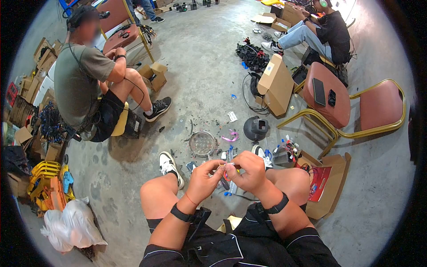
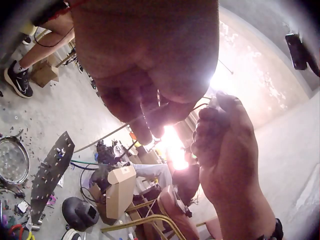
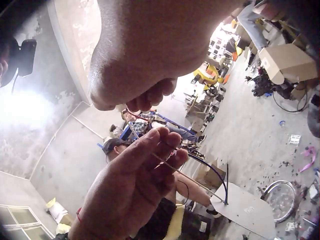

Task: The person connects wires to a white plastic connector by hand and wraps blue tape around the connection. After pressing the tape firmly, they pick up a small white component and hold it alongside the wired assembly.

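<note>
In front of the lap, the left hand (image 1: 204, 180) and right hand (image 1: 249, 171) meet at their fingertips. Between thumb and fingers, the left hand pinches a thin pale wire (image 3: 187, 177), which runs down to a flat light-grey panel (image 3: 245, 212) hanging below the hands. A dark cable (image 3: 212, 167) also leads to this panel. The panel's other face (image 2: 52, 175) looks dark with small coloured bits in the left wrist view. The right hand's thumb and curled fingers pinch a small whitish piece (image 1: 229, 163) close to the left fingertips; its exact kind cannot be told.
Between the feet lie a round metal dish (image 1: 202, 143), a black welding mask (image 1: 256, 129) and scattered small parts. An open cardboard box (image 1: 336, 187) and a brown chair (image 1: 327, 95) stand at the right. A seated person (image 1: 80, 80) is at the left, near yellow stools (image 1: 44, 173).
</note>
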Available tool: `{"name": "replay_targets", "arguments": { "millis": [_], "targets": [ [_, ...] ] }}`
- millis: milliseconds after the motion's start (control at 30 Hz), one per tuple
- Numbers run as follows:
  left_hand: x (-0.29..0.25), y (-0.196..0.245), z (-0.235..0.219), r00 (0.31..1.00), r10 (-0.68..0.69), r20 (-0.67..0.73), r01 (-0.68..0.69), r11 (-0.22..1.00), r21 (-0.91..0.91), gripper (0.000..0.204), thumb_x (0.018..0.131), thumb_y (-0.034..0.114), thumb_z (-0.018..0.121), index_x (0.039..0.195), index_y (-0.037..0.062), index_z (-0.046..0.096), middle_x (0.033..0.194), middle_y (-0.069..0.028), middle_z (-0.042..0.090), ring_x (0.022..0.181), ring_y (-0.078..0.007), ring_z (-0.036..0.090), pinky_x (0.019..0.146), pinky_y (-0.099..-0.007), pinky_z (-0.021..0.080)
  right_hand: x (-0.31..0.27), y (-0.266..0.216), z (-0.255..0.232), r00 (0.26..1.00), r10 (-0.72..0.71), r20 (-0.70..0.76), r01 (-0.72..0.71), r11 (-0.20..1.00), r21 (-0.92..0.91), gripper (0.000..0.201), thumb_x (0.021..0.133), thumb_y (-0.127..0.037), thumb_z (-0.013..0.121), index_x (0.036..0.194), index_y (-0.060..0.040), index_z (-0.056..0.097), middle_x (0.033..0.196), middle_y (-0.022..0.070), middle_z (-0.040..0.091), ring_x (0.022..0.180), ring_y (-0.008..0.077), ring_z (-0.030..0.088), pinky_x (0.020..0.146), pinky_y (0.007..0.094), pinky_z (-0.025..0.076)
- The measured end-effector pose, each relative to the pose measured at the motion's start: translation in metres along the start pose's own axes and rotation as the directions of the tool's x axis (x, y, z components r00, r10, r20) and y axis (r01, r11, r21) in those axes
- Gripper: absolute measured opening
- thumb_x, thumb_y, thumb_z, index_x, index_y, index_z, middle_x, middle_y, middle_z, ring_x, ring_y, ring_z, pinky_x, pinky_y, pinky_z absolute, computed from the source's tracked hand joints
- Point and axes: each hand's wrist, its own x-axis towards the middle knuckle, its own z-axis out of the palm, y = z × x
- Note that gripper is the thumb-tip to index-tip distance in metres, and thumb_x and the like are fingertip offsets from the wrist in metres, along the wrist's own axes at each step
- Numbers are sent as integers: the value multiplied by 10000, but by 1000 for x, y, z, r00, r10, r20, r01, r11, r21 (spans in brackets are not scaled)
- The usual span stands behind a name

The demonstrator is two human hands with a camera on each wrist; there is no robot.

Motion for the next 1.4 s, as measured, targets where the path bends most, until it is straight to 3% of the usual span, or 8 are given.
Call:
{"name": "replay_targets", "arguments": {
  "millis": [333,533,633,700,1133,1233,1333,1400],
  "targets": [
    [1,-1,2,1000,14,1,-14,996,-88,246,992,181,715,1157,-2,724,1011,-112,758,862,-159,726,758,-302,568,2,1,-3,997,71,-39,-71,997,-11,207,858,-170,786,738,-46,671,647,96,604,563,272,591,526,382,463],
    [1,-1,2,998,-26,51,30,995,-90,231,1015,132,684,1181,-28,694,1038,-80,751,944,-136,711,837,-293,573,3,0,-3,996,82,-47,-82,997,-4,196,857,-158,782,740,-43,675,646,97,610,561,272,591,529,385,466],
    [1,-3,3,1000,20,-1,-20,992,-121,246,994,180,715,1158,-4,722,1013,-111,756,849,-144,726,727,-297,561,2,1,-3,996,77,-48,-77,997,-10,192,856,-152,780,738,-42,675,643,97,610,558,274,589,528,386,466],
    [0,2,1,998,-35,54,40,995,-95,232,1016,132,684,1175,-36,692,1037,-85,750,935,-138,713,829,-297,575,2,1,-2,996,74,-50,-75,997,-14,191,855,-150,779,736,-42,676,639,97,608,556,275,588,527,386,465],
    [1,-3,3,997,-48,53,53,992,-111,221,1016,128,684,1166,-35,691,1032,-85,747,937,-145,717,830,-302,580,3,-1,-3,995,81,-54,-81,997,-1,202,853,-154,783,726,-42,672,638,100,612,553,281,593,524,385,469],
    [1,-9,4,999,-18,29,22,991,-135,255,990,169,720,1172,-10,709,1019,-105,745,848,-148,740,709,-288,566,3,-1,-3,996,76,-50,-76,997,-10,197,853,-151,783,729,-43,674,636,97,609,551,278,592,524,383,470],
    [0,-7,2,999,-5,51,13,989,-147,260,995,146,711,1201,-10,697,1069,-107,734,869,-152,740,733,-291,576,4,-1,-4,995,79,-63,-80,997,-21,188,855,-145,781,733,-44,679,636,95,609,551,271,592,523,379,469],
    [0,3,-1,992,-40,116,62,979,-193,265,1008,114,691,1229,-30,664,1107,-94,735,981,-174,728,858,-318,582,5,-3,-5,994,85,-74,-87,996,-29,183,857,-142,779,736,-44,682,638,94,611,551,267,594,523,376,467]
  ]
}}
